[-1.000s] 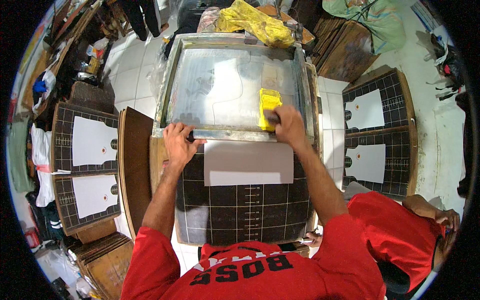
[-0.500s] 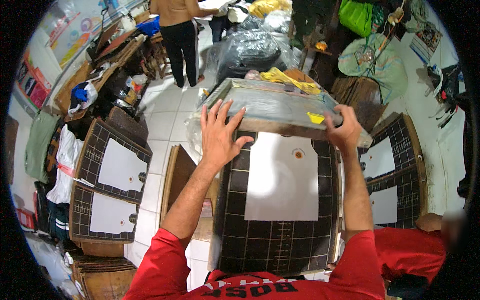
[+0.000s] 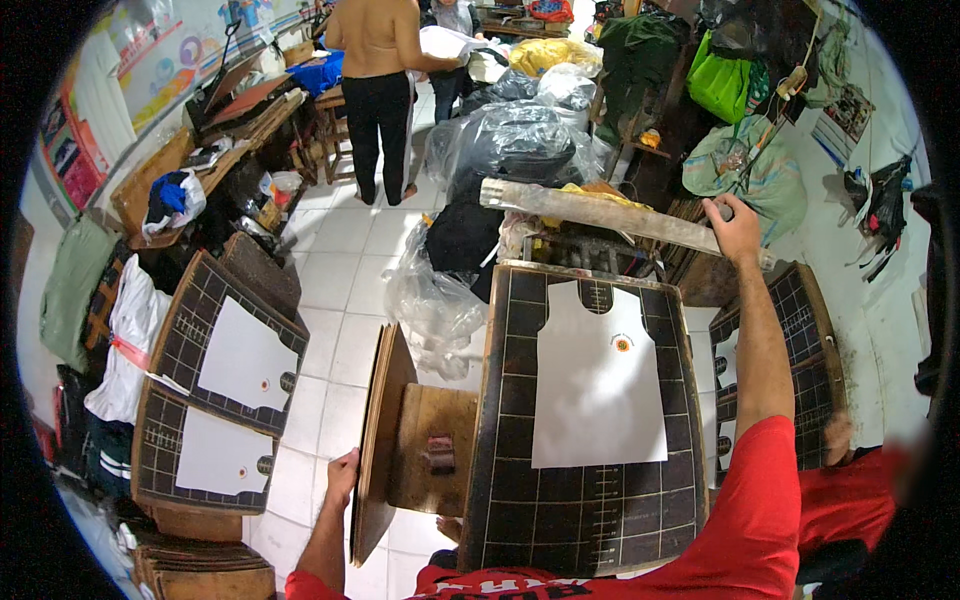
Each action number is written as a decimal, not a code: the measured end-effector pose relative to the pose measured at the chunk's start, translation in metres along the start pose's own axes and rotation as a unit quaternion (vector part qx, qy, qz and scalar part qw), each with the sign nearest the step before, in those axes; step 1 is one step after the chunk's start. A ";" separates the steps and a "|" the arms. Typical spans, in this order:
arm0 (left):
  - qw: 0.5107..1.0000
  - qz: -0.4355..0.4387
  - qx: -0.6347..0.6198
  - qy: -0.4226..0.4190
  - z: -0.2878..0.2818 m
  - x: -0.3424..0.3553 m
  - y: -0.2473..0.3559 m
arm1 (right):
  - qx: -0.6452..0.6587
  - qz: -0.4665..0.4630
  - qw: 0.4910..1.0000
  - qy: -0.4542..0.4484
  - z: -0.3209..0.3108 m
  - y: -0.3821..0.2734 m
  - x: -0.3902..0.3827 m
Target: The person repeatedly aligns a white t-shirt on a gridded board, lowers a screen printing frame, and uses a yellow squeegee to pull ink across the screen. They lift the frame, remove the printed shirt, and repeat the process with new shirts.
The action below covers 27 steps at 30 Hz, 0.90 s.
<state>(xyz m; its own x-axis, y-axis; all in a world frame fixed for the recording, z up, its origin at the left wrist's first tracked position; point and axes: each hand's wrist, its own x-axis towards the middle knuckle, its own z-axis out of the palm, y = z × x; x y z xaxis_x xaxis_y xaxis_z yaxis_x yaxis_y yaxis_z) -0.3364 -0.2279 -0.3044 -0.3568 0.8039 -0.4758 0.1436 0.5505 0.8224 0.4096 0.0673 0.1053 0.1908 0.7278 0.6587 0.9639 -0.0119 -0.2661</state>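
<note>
My right hand is closed on the right end of a screen printing frame, which is tilted up and seen almost edge-on. Below it a black board with gridlines carries a white cut-out shirt panel. The panel lies flat, with a small round orange and dark print on its upper right. Low on the left, my left hand has its fingers curled at the outer edge of an upright wooden board.
More gridded boards with white panels stand left and right. A person in red is close on my right. A shirtless person stands on the tiled floor ahead, near plastic-wrapped bundles.
The frame has swung up off the black board. My left hand has left the frame and dropped to the wooden board; my right hand keeps its grip. The view has shifted left.
</note>
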 end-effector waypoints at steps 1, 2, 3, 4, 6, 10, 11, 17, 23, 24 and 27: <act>0.997 -0.007 -0.077 -0.026 0.000 -0.004 -0.009 | -0.003 0.005 1.000 -0.011 0.000 0.000 0.003; 0.997 0.024 -0.078 -0.002 0.003 -0.009 -0.013 | -0.006 0.009 1.000 -0.021 -0.001 0.000 0.006; 0.995 0.057 -0.087 0.011 0.006 -0.011 -0.012 | 0.003 0.027 0.999 -0.026 -0.001 0.000 0.008; 0.987 0.111 -0.115 0.005 0.010 -0.016 -0.010 | 0.003 0.015 1.000 -0.023 -0.002 -0.001 0.010; 0.974 0.188 0.065 0.111 0.017 -0.020 0.002 | 0.002 0.005 1.000 -0.017 -0.003 -0.003 0.012; 0.929 0.225 0.187 0.228 0.021 -0.030 0.024 | -0.012 0.044 0.998 -0.046 -0.005 -0.004 0.015; 0.945 0.187 0.150 0.222 0.019 -0.030 0.027 | -0.016 0.035 0.998 -0.040 -0.005 -0.003 0.016; 0.940 0.137 0.243 0.195 -0.004 -0.006 0.028 | -0.040 0.045 0.997 -0.037 -0.003 -0.003 0.017; 0.879 0.153 0.331 0.307 -0.038 -0.040 0.100 | -0.047 0.051 0.997 -0.033 -0.008 -0.013 0.018; 0.863 0.198 0.325 0.334 -0.046 -0.059 0.120 | -0.042 0.047 0.997 -0.045 -0.010 -0.014 0.019; 0.877 0.241 0.255 0.328 -0.057 -0.135 0.167 | -0.024 0.030 0.998 -0.041 -0.014 -0.017 0.024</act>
<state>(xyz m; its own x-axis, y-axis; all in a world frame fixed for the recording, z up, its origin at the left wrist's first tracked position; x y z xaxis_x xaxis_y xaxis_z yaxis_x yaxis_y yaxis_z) -0.3168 -0.2571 -0.0853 -0.5720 0.7604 0.3075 0.7578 0.3463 0.5530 0.4001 0.0757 0.1352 0.2341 0.7779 0.5831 0.9593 -0.0875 -0.2684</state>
